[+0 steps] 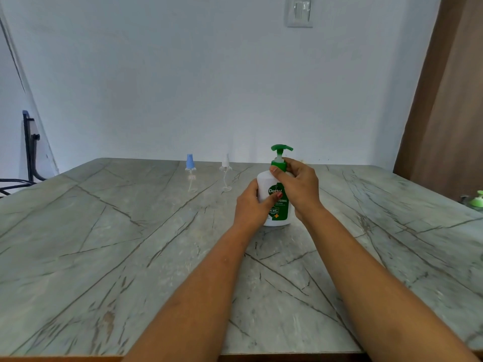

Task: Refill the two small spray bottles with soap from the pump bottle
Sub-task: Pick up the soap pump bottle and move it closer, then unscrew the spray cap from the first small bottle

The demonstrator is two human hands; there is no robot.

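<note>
I'm seeing the left hand (251, 207) curling its grip round the pump bottle (262, 182), the right hand (300, 189) pinching its collar (279, 165); the blue-capped bottle (190, 163) and white-capped bottle (225, 162), seemingly empty, are standing beyond.

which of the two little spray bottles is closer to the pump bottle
The white-capped spray bottle; the blue-capped spray bottle stands farther left of the pump bottle.
</note>
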